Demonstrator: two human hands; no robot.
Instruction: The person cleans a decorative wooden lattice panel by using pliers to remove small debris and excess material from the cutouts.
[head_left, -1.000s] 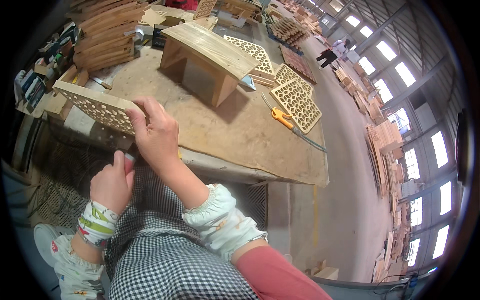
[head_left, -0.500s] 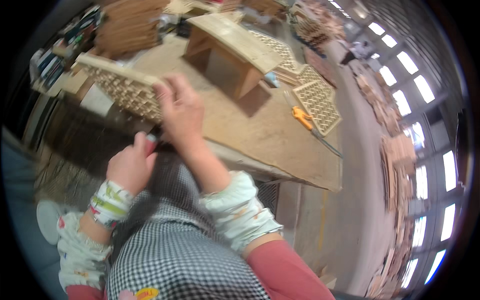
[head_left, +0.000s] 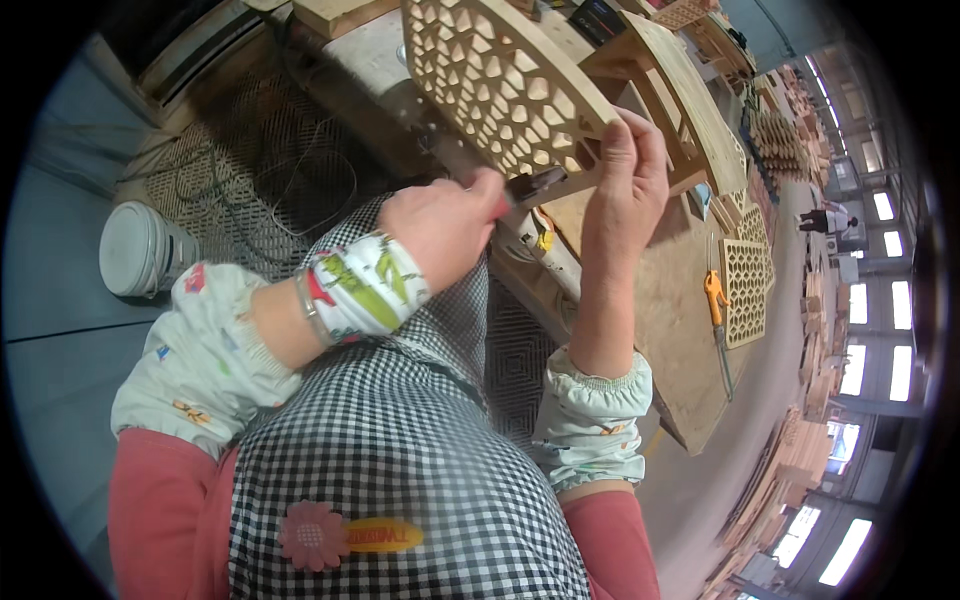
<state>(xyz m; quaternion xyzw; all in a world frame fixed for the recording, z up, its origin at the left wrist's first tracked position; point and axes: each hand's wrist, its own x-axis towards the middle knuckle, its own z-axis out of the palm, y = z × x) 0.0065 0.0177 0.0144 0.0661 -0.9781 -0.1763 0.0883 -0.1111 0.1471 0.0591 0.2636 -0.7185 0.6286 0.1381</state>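
Observation:
My right hand (head_left: 630,185) grips the near corner of a pale wooden lattice panel (head_left: 495,85) between thumb and fingers. The panel is pierced with many irregular holes and is held up on its edge, tilted. Closed around the red handle of a small tool is my left hand (head_left: 440,225). The tool's flat dark blade (head_left: 537,184) lies against the panel's lower edge, close to the right hand. Its exact kind is not clear, as the left fist covers most of the handle.
On the wooden table (head_left: 655,320) stands a wooden bench-like stand (head_left: 690,95). An orange air blow gun (head_left: 715,297) and more lattice panels (head_left: 745,285) lie at the table's right. A white lidded bucket (head_left: 140,250) is on the floor at left. Stacked wood (head_left: 770,490) lines the right side.
The view has swung left. The panel now stands up, with its pierced face showing, and the left hand's blade has come up to its edge. Both hands keep their grips.

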